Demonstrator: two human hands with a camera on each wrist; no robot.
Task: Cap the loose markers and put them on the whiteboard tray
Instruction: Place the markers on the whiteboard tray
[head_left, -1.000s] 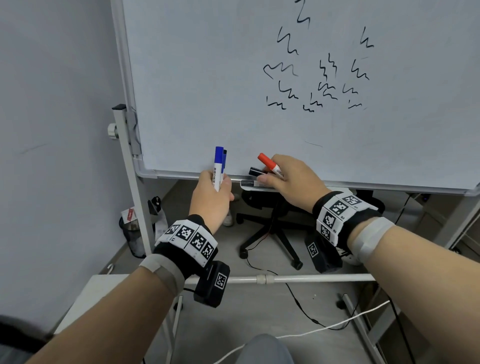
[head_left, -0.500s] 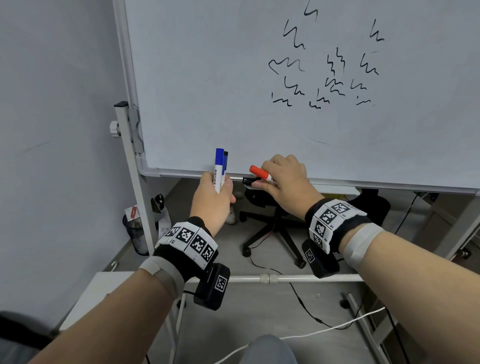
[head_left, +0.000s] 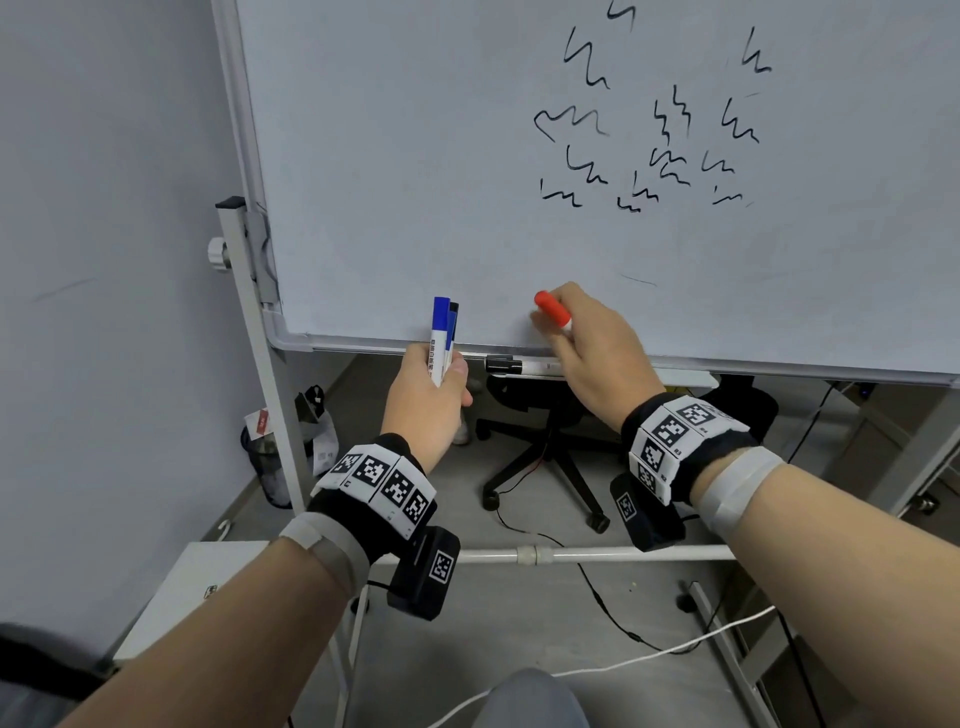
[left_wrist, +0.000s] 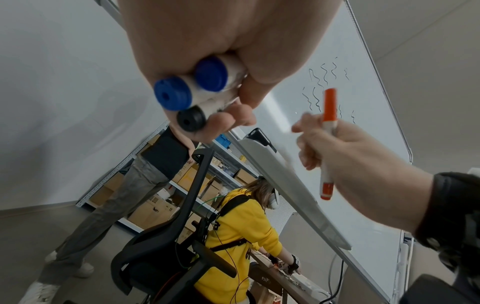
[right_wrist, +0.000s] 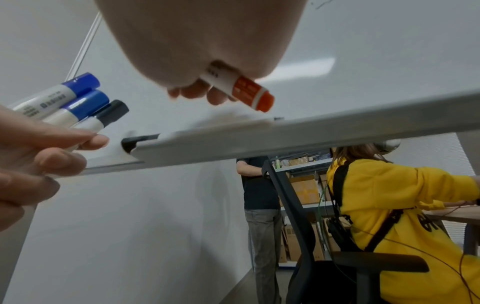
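Gripping a bundle of three capped markers, the left hand (head_left: 428, 402) hovers just below the lower left edge of the whiteboard (head_left: 467, 156). Two of the markers carry blue caps (right_wrist: 85, 96) and the third a black cap (right_wrist: 114, 112); all three stand roughly upright in the fist, caps pointing up in front of the board. The left wrist view shows their blunt ends, two blue and one black (left_wrist: 191, 121), poking out between the curled fingers (left_wrist: 228, 121).

The right hand (head_left: 597, 353) holds a red marker (head_left: 553, 310), its fingers wrapped round the white barrel. The red cap is on and points up and to the left, in front of the board's surface, while the red tail end sticks out below the hand in the right wrist view (right_wrist: 249, 92). The hand sits just above the whiteboard tray (head_left: 675, 376), not touching it as far as the views show.

On the tray lies one black-capped marker (head_left: 506, 365), flat along the tray, its cap toward the left end. It rests just under the right hand, between the two hands.

Black scribbles (head_left: 649, 150) cover the upper right of the board. Beyond the board stand an office chair (head_left: 540, 441) and a person in a yellow hoodie (right_wrist: 389, 216) seated at a counter.
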